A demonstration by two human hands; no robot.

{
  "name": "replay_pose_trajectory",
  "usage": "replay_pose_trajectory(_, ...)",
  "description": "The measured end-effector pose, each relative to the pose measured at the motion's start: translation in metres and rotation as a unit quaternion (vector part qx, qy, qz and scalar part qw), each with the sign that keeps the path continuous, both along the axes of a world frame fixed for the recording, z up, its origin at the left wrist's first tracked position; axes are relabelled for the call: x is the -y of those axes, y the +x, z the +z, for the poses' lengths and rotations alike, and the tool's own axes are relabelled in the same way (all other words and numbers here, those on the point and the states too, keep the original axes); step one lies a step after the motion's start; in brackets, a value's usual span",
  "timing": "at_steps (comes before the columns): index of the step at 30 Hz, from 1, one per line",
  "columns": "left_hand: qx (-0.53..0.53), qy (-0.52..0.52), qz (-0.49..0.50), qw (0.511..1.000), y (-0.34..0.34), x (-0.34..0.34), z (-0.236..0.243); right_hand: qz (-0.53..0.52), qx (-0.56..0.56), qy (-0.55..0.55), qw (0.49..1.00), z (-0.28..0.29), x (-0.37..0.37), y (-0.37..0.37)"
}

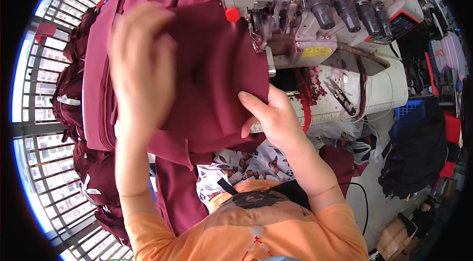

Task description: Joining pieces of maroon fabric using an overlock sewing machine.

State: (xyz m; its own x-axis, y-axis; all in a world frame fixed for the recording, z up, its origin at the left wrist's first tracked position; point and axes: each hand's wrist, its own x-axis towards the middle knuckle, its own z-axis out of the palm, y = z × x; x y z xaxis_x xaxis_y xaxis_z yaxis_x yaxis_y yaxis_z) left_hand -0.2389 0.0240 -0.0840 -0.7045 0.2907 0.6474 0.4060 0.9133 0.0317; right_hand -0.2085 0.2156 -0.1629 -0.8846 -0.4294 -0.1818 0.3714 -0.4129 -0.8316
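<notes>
A maroon fabric piece point(207, 78) lies under the front of an overlock sewing machine point(305, 24), its right edge beside the needle area. My right hand point(276, 115) pinches that edge, thumb on top and the other fingers partly hidden underneath. Motion blurs my left hand point(140, 59), which is over the left part of the fabric; whether its fingers grip anything cannot be made out. Close by that hand, a thick stack of maroon cut pieces point(101, 83) shows its layered edges.
Thread snips point(340, 97) lie on the white machine table point(379, 88) near maroon lint point(315, 91). Bundles of dark maroon fabric point(69, 98) line the barred window point(39, 83) at left. Black cloth point(411, 152) hangs over a blue crate point(409, 108) at right.
</notes>
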Motion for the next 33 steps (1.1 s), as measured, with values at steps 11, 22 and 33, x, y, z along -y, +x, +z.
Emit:
replay_pose_trajectory(11, 0.03, -0.027, -0.137, 0.99, 0.042, -0.032, -0.06, -0.075, -0.143, 0.154, 0.975, -0.008, -0.01, 0.019)
replay_pose_trajectory(22, 0.128, 0.049, -0.219, 0.966, -0.007, -0.025, -0.046, -0.203, -0.266, 0.421, 0.843, 0.0, -0.008, -0.028)
replay_pose_trajectory(33, 0.044, 0.043, -0.077, 0.995, -0.049, -0.011, -0.054, -0.082, -0.267, 0.237, 0.93, -0.026, 0.025, 0.034)
